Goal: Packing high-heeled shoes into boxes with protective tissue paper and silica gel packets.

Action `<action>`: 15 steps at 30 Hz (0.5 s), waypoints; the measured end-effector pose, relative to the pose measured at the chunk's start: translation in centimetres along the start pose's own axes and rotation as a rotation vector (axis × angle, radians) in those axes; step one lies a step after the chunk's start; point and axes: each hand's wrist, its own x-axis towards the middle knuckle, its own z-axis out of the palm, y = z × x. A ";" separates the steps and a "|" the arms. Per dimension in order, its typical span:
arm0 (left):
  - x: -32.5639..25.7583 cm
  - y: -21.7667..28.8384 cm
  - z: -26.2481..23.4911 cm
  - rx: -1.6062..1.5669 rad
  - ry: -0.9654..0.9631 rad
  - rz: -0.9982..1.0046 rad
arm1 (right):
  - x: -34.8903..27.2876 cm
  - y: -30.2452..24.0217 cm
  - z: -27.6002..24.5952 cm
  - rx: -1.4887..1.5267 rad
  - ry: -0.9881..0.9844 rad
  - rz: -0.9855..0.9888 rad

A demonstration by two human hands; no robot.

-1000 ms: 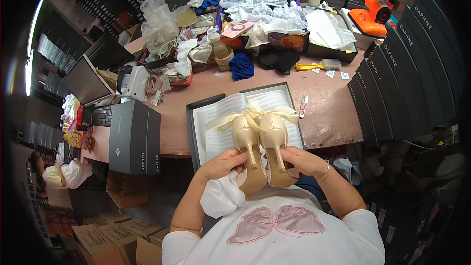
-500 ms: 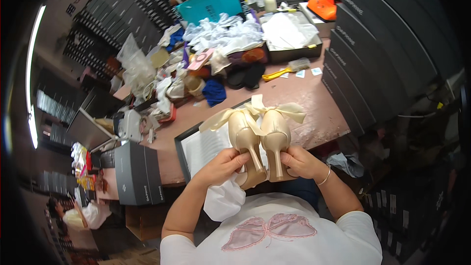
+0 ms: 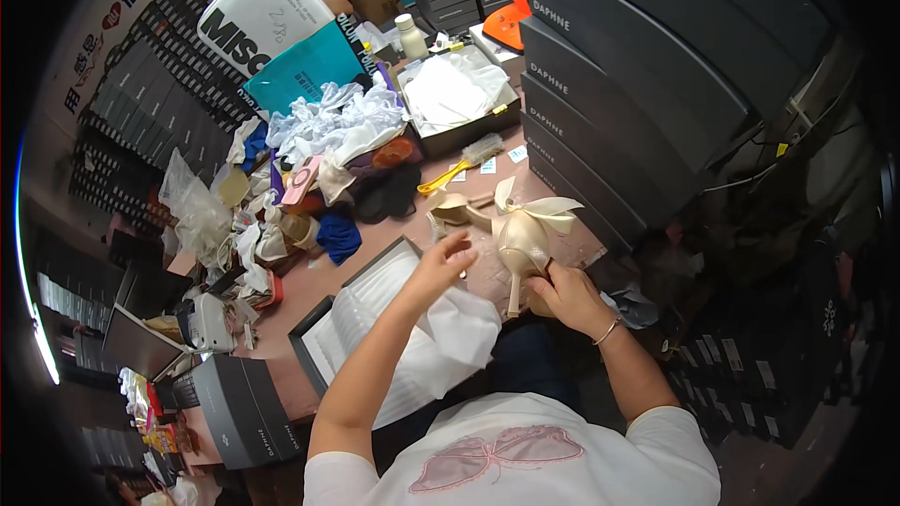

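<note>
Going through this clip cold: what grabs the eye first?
The glossy cream high-heeled shoe with a ribbon bow, held upright at centre by the right hand while the left hand hovers beside it. Below lies an open shoebox lined with white tissue paper; a wall of dark stacked shoeboxes rises at right.

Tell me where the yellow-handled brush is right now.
In the head view, the yellow-handled brush lies on the table beyond both hands, just in front of the open paper-filled box.
</note>
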 end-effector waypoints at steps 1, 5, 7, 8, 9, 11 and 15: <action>-1.8 0.1 0.3 -0.018 -0.062 0.087 | 0.0 -0.3 0.4 0.025 0.003 -0.038; -6.8 0.1 2.2 -0.389 -0.166 0.106 | 0.1 -4.0 1.9 0.162 -0.098 -0.285; -9.1 1.4 2.7 -0.585 -0.039 0.246 | 0.0 -5.4 2.0 0.169 -0.096 -0.257; -10.4 2.3 1.9 -0.346 0.015 0.287 | -0.2 -6.0 1.5 0.116 -0.037 -0.315; -12.1 3.4 0.6 -0.111 0.065 0.319 | -0.5 -6.4 0.9 0.061 0.021 -0.369; -14.2 6.1 -0.5 0.360 0.139 0.529 | -1.7 -6.6 -0.4 0.764 -0.096 -0.233; -16.4 9.2 -0.8 0.891 0.177 0.875 | -2.5 -9.8 0.5 1.027 -0.272 -0.185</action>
